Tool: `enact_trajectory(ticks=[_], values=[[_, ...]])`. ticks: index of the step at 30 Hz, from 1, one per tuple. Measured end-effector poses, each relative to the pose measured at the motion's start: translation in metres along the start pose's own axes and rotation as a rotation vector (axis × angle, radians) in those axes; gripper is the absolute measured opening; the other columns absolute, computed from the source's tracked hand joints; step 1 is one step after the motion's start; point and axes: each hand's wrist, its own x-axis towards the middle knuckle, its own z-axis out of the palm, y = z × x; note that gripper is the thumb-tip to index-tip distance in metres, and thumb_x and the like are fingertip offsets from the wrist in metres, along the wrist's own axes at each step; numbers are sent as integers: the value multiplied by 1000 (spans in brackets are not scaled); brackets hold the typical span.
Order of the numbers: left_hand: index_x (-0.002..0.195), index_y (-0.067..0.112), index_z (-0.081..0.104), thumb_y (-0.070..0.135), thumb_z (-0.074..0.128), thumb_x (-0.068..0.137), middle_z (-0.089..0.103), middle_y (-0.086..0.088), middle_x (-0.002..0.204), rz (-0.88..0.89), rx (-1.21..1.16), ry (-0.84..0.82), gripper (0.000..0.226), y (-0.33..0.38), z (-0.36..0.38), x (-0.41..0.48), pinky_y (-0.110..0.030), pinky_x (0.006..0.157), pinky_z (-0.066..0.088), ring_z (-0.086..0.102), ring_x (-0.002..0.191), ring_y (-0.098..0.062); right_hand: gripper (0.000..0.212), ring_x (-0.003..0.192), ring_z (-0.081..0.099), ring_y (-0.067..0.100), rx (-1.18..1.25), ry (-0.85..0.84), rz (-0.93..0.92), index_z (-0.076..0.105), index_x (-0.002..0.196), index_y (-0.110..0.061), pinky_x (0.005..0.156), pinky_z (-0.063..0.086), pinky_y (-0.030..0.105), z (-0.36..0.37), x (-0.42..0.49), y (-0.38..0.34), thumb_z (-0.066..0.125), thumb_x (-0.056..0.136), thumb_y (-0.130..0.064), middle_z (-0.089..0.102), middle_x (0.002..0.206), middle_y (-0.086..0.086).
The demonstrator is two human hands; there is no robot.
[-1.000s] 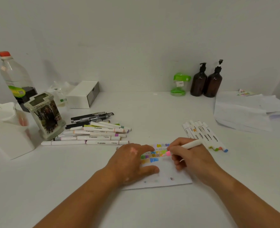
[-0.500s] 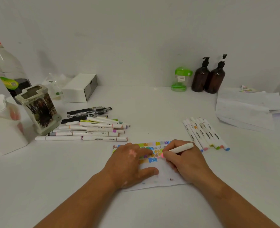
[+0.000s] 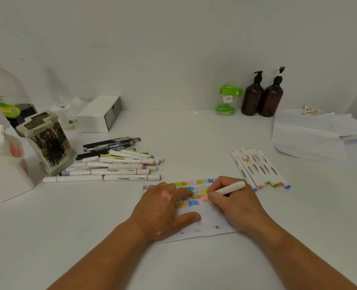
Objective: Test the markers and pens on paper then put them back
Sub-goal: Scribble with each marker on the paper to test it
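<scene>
White markers [image 3: 119, 171] near the paper [image 3: 213, 218] read "MARKER".

- On my feed the paper [image 3: 209, 225] is white, banded with scribbled swatches of yellow, green, blue, orange, purple and pink.
- The held marker [image 3: 231, 187] has a white barrel, and I make out a pink tip.
- The row of markers [image 3: 257, 168] reads white with black lettering, with ends in blue, pink and yellow-green.
- The marker pile [image 3: 121, 170] is also white with black print, and I see purple, green and orange bands.
- The pens [image 3: 110, 143] are black.
- The pump bottles [image 3: 253, 99] are dark brown.
- The jar [image 3: 227, 99] is clear with a bright green lid and base.
- The holder [image 3: 45, 141] is pale, with a dark brown tangled pattern.
- The table [image 3: 89, 237] looks white to me.
</scene>
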Motion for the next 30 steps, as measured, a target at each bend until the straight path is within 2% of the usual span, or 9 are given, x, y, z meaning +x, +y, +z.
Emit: enact_trajectory(ticks=[13,21,24,26,28,30], values=[[131,44,57,90,42,70,65,17,115,6,7,-9,78,-1,2,1,-27,91,44,53,99,-6,15,57,54,-1,-29,15,-3,67,70,-22,46,39,12,-1,-1,-2,69,83,-16,64,64,-11],[130,44,57,89,45,71,64,18,109,4,5,-10,75,0,0,-1,-28,91,45,51,95,-6,19,52,49,1,-23,44,-8,61,66,-19,45,36,14,1,-1,-1,67,83,-14,58,57,-11],[131,43,56,81,52,77,61,20,112,-2,-37,3,66,1,-2,-3,-24,89,43,51,95,-5,9,51,48,3,140,108,26,64,70,-20,44,34,16,-3,-1,2,69,78,-20,58,56,-9],[128,39,56,64,56,88,59,19,98,-17,-142,59,47,2,-4,-3,-23,79,40,49,85,-3,6,49,44,12,409,142,96,62,70,-19,41,31,23,-7,-1,3,67,70,-21,55,56,-1],[118,34,58,45,50,97,52,16,77,-56,-354,137,25,2,-6,-3,-22,68,37,50,76,-4,10,49,41,16,613,148,149,58,67,-18,41,27,24,-12,0,3,68,68,-19,51,58,7],[112,33,57,34,40,95,52,13,73,-120,-615,178,24,2,-11,-2,-20,62,40,52,75,-6,13,49,42,16,686,117,147,59,68,-16,41,26,24,-15,0,1,71,66,-20,51,59,10]])
